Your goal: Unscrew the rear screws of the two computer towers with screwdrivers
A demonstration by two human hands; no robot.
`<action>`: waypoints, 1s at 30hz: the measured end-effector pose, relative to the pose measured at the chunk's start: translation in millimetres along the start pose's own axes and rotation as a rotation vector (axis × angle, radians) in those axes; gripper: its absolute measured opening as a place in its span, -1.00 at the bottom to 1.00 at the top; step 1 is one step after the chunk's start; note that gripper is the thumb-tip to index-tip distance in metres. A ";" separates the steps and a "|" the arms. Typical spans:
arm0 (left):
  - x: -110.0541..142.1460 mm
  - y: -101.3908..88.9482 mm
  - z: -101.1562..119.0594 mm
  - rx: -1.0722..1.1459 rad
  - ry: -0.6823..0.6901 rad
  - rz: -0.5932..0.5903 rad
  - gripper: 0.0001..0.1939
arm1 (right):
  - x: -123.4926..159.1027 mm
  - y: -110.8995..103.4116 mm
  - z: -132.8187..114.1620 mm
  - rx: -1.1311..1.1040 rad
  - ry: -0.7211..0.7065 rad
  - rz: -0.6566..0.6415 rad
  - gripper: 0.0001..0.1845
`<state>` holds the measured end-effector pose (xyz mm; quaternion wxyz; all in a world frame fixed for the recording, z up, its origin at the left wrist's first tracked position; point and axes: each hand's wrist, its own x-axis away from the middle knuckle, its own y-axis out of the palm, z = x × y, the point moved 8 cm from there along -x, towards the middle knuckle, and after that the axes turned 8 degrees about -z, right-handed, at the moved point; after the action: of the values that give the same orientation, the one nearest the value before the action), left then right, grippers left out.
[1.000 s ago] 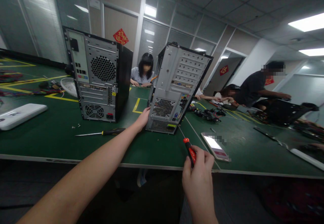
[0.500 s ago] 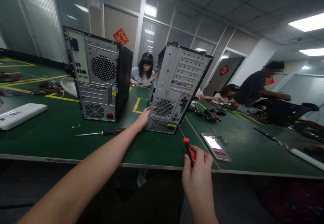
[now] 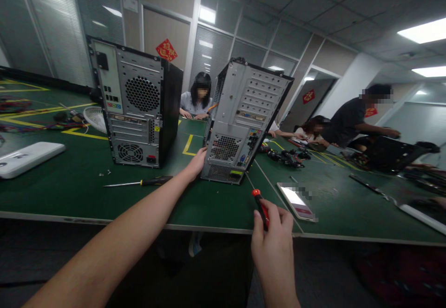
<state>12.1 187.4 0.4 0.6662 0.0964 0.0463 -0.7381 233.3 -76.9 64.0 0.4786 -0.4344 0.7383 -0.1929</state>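
A grey computer case [image 3: 244, 117] stands upright on the green table [image 3: 69, 187], its rear panel facing me. My left hand [image 3: 197, 161] rests against the lower left edge of that case; its fingers are mostly hidden behind the case side. My right hand [image 3: 273, 245] is closed round the red and black handle of a screwdriver [image 3: 260, 206]. The screwdriver's thin shaft points up toward the case's lower right corner.
A second, black computer case [image 3: 137, 101] stands to the left. A loose screwdriver [image 3: 139, 182] and small screws [image 3: 104, 173] lie in front of it. A phone [image 3: 296, 200] lies right of my hand. A white panel [image 3: 24, 158] lies far left. Other people sit across the table.
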 end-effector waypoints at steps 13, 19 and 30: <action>-0.6 -0.6 -3.0 0.005 -0.012 -0.002 -0.48 | -1.1 0.7 1.5 0.015 0.014 0.025 -0.68; -3.9 -0.3 -3.2 0.008 0.013 0.008 -0.53 | -0.8 0.8 -0.5 0.017 -0.020 0.022 -0.69; -4.0 -2.1 -6.6 0.006 0.006 0.009 -0.51 | -1.3 -0.1 0.1 -0.008 -0.019 0.020 -0.68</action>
<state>11.0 192.8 -5.3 0.6689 0.1010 0.0455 -0.7350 233.6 -75.9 64.8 0.4860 -0.4305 0.7387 -0.1809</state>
